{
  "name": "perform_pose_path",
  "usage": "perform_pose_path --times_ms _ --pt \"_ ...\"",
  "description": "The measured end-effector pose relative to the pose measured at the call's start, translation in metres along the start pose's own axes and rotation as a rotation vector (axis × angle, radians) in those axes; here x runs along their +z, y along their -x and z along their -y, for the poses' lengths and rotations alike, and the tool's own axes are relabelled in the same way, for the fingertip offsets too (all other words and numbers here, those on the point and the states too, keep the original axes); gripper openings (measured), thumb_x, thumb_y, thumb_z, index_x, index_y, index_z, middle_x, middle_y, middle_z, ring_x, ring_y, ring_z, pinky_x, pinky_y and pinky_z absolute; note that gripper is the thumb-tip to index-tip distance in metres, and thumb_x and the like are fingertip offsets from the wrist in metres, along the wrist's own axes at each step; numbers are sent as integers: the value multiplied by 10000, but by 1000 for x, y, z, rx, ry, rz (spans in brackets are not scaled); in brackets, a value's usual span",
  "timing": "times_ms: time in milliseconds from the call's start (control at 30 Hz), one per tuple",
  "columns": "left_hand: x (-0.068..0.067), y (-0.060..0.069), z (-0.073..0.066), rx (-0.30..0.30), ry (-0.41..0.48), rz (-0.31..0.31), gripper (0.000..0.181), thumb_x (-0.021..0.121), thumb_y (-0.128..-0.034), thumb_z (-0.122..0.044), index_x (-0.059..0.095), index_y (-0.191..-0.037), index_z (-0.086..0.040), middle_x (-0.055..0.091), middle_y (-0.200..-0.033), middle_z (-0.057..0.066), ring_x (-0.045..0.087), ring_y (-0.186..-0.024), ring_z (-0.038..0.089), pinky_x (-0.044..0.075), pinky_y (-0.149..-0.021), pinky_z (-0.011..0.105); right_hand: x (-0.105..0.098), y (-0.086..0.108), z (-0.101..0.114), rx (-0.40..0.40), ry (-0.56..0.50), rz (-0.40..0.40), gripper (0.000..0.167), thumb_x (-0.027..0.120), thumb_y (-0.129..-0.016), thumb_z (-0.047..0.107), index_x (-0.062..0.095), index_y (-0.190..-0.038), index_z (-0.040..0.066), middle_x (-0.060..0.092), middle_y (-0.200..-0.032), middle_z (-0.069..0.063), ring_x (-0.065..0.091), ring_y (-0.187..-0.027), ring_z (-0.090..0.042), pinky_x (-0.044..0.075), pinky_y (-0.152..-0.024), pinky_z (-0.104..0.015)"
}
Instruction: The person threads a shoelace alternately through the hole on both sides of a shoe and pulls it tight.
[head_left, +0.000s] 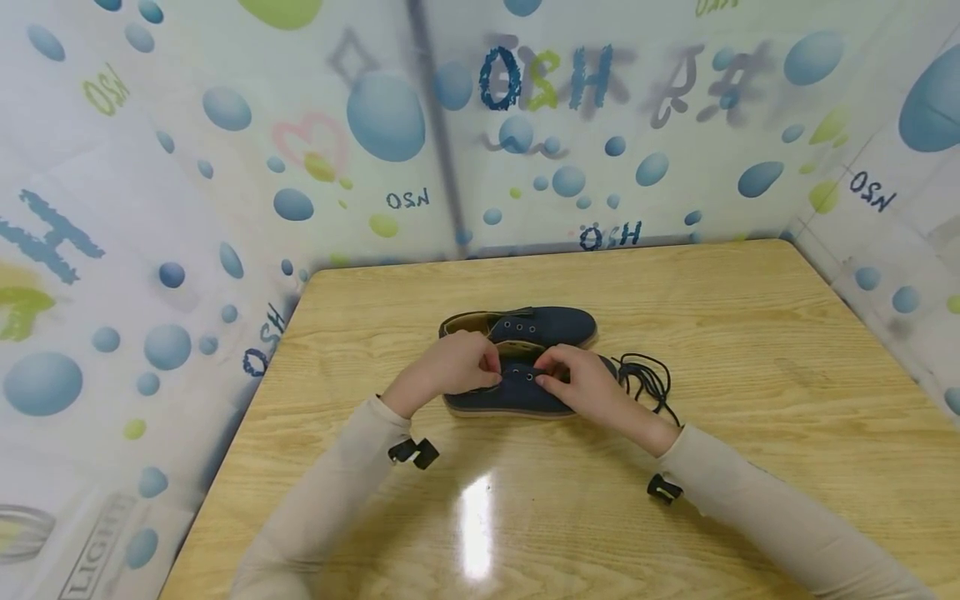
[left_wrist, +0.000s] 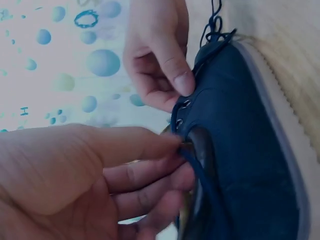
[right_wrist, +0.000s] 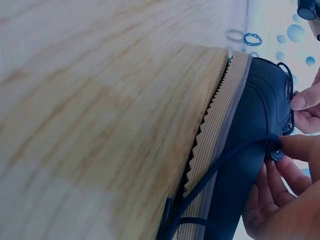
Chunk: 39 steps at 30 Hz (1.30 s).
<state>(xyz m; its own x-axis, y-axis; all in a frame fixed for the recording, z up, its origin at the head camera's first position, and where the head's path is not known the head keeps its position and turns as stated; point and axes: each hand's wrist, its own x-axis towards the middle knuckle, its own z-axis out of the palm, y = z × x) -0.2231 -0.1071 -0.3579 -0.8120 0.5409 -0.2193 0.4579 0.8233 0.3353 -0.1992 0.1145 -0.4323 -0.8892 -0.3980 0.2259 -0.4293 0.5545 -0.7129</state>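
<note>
The near navy shoe [head_left: 510, 398] lies on the table, toe to the right. At its opening my left hand [head_left: 462, 362] pinches a dark lace [left_wrist: 204, 176] between thumb and finger, beside the eyelets [left_wrist: 183, 112]. My right hand [head_left: 585, 379] is on the same shoe, closer to the toe; in the right wrist view its thumb and finger pinch the lace [right_wrist: 240, 146] at an eyelet on the flap, with the other fingers [right_wrist: 265, 192] under the flap edge. The fingertips of the two hands are a short gap apart.
A second navy shoe [head_left: 562, 323] lies just behind the near one, its eyelets without visible lace. A loose bundle of dark lace [head_left: 648, 379] rests right of the toe on the wooden table [head_left: 750, 333]. Patterned walls [head_left: 637, 167] stand behind and beside the table.
</note>
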Motion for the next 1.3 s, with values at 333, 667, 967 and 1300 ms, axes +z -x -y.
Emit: perform_pose_path --times_ms 333,667,967,1300 --pt "11 -4 -14 124 -41 -308 116 630 -965 -92 719 -1032 -126 715 -996 27 673 -845 156 563 -750 297 -1 1 0 -29 -18 -6 99 709 -913 133 705 -1011 120 685 -940 -32 617 -778 -96 503 -688 -240" --pt "35 -18 -9 320 157 -353 199 687 -921 -72 635 -1111 -98 585 -1134 49 701 -936 140 554 -792 174 2 2 -2 -37 -33 -5 80 701 -918 128 685 -995 112 676 -939 -42 620 -774 -101 506 -687 -236" --pt "42 -10 -16 98 -14 -478 144 684 -940 -302 652 -907 -166 658 -768 -46 543 -583 49 418 -509 178 2 1 -1 -13 -13 -7 68 704 -916 136 683 -979 121 677 -920 -31 612 -770 -88 498 -682 -238" --pt "48 -14 -11 94 66 -324 210 685 -937 -336 755 -1015 -154 750 -960 -9 607 -690 72 487 -629 213 3 3 -2 -38 -17 -35 56 705 -916 128 687 -969 123 677 -917 -24 613 -773 -93 516 -696 -266"
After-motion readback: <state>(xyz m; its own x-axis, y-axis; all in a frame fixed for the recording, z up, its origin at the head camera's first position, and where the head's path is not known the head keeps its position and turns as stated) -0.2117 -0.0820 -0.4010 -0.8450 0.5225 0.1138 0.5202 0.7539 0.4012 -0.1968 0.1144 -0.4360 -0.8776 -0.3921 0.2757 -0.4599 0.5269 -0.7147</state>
